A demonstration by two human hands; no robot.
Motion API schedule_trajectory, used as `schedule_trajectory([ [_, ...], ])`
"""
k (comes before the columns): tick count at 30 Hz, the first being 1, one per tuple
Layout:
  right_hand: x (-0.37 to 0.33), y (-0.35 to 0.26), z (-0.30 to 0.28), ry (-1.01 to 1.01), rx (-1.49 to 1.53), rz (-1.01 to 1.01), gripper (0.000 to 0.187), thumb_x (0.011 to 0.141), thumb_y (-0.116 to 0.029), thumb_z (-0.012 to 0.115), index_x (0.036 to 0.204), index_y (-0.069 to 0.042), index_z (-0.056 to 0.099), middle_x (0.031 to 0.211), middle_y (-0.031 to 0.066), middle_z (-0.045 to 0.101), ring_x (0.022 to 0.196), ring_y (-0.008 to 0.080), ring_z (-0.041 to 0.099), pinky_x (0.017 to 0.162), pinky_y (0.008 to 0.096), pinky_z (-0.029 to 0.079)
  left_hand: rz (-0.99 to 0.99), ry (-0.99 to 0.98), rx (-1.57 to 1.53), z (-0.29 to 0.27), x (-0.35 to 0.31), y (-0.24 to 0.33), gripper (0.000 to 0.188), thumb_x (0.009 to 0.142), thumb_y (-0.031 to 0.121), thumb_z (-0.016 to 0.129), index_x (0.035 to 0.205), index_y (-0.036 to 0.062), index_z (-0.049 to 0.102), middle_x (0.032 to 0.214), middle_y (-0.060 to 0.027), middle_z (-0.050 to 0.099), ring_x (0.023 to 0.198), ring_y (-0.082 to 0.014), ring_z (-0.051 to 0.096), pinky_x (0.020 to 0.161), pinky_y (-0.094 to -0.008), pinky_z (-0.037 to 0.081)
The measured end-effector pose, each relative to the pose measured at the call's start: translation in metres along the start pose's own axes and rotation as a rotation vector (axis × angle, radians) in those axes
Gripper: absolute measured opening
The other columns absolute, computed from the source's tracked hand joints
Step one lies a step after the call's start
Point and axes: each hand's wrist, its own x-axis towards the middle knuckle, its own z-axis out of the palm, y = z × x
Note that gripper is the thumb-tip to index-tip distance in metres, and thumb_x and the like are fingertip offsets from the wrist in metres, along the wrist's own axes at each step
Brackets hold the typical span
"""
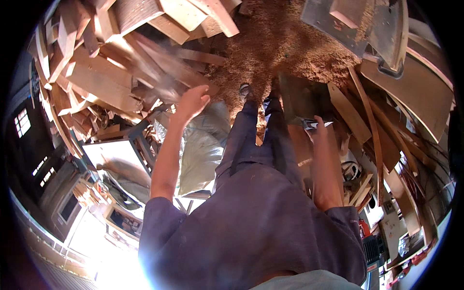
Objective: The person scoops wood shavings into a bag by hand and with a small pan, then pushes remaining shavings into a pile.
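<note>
My left hand (195, 100) is raised in front of the wood pile, its fingers partly stretched and nothing seen in them. A blurred wooden board (169, 65) lies just beyond it. My right hand (319, 129) is at the near edge of a dark, square, box-like container (304, 96). The thumb points up at that edge, and the other fingers are largely hidden, apparently around it. Beside my left forearm sits a pale woven sack (200, 150).
Sawdust (285, 43) covers the floor ahead of my feet. A tall stack of wood offcuts (101, 77) rises at left. Grey metal machine parts (386, 38) stand at far right, above curved boards (411, 92) and long strips (372, 130). A white panel (116, 157) is at left.
</note>
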Motion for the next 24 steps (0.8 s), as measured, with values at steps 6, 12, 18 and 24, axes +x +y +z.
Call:
schedule_trajectory([
  [6,-0.011,-0.026,0.041,0.013,-0.457,-0.303,0.037,0.076,-0.009,0.077,0.107,-0.002,0.059,0.089,0.0079,0.062,0.073,0.0233,0.063,0.059,0.0403,0.054,-0.197,-0.113,-0.159,0.081,-0.064,-0.032,0.040,0.086,0.021,0.061,0.123,0.0059,0.060,0.112,-0.0227,0.065,0.107,-0.0407,0.061,0.090,-0.0466,0.049],
  [12,-0.041,-0.041,0.122,-0.199,-0.792,-0.502,0.065,0.077,-0.015,0.080,0.130,0.007,0.050,0.082,0.0078,0.060,0.064,0.0185,0.058,0.061,0.0423,0.048,-0.454,0.116,-0.388,0.153,-0.150,-0.024,0.041,0.085,0.021,0.062,0.123,0.0056,0.061,0.107,-0.0240,0.067,0.101,-0.0405,0.065,0.084,-0.0451,0.052],
  [18,-0.019,-0.010,0.194,-0.544,-1.074,-0.416,0.035,0.079,-0.018,0.080,0.099,-0.007,0.055,0.061,-0.0034,0.048,0.042,0.0066,0.040,0.035,0.0243,0.033,-0.686,0.309,-0.615,0.229,-0.217,0.022,0.032,0.088,0.021,0.062,0.116,0.0071,0.066,0.092,-0.0128,0.072,0.085,-0.0273,0.070,0.075,-0.0387,0.053],
  [24,-0.040,0.060,0.212,-0.959,-2.146,-1.181,0.047,0.081,-0.038,0.071,0.114,-0.007,0.060,0.100,0.0191,0.069,0.094,0.0371,0.067,0.080,0.0461,0.053,-0.772,0.419,-0.735,0.306,-0.258,0.050,0.025,0.086,0.012,0.059,0.109,0.0064,0.066,0.100,-0.0182,0.069,0.090,-0.0347,0.068,0.078,-0.0405,0.054],
])
